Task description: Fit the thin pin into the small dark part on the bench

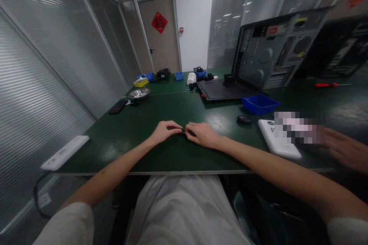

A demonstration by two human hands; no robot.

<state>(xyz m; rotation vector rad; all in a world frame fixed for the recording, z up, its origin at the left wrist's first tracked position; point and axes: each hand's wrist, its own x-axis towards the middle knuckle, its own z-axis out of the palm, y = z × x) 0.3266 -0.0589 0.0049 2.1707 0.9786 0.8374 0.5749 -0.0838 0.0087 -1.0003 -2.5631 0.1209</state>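
Observation:
My left hand [165,132] and my right hand [202,134] meet low over the green table [169,157], a little in from its front edge. A small dark piece [183,130] sits between their fingertips, too small to name. The left thumb and forefinger are pinched at its left side. On its right side, the fingers of my right hand are curled and closed around the other end. To the right of my right hand lies a black oval thing like a computer mouse [244,120].
A blue tray [260,104], a white flat box [280,143] and another person's hand [345,147] are at right. Behind stand a black panel [221,90] and an open computer case [266,53]. Leftward are a metal bowl [139,93], a phone [118,106] and a power strip [65,152].

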